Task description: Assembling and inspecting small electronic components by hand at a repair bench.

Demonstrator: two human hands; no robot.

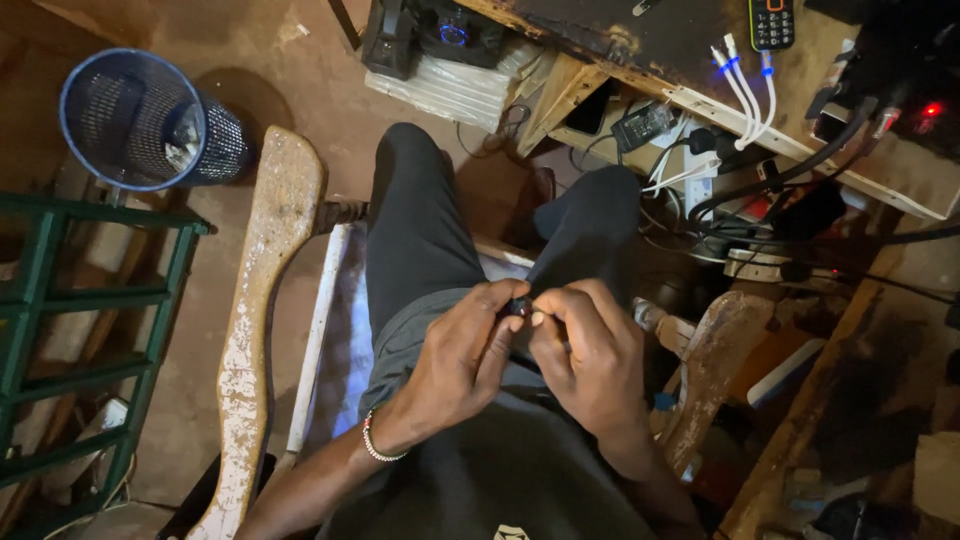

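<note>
A: Where is the small dark object (pixel 517 306) found?

B: It is pinched between the two hands, above the lap in dark trousers (pixel 430 230), just in front of the seated person's stomach. It is held well below the edge of the worn wooden workbench (pixel 640 75) and apart from it.

A: How are the hands set on it?

B: The left hand (pixel 455 355) is curled, with its fingertips closed on the object's left side. The right hand (pixel 585 355) is also curled, and its thumb and forefinger are pressed against the object's right side. Little of the object is left uncovered, so its exact shape and kind cannot be told.

A: How can it be expected to handle?

B: It is judged to be very light and rigid, since it is carried by fingertips alone without sagging. A part so small is easily dropped, and it may be slippery if its surface is smooth. A pinch at its two ends, as shown, is judged the surest hold; too hard a squeeze might damage a fine component.

A: What else is seen relative to the workbench?

B: White cables with blue-lit plugs (pixel 742 85) hang over its front edge, and a keypad phone (pixel 771 22) lies on top. A blue mesh wastebasket (pixel 140 120) stands on the floor, well to the left of the bench.
</note>
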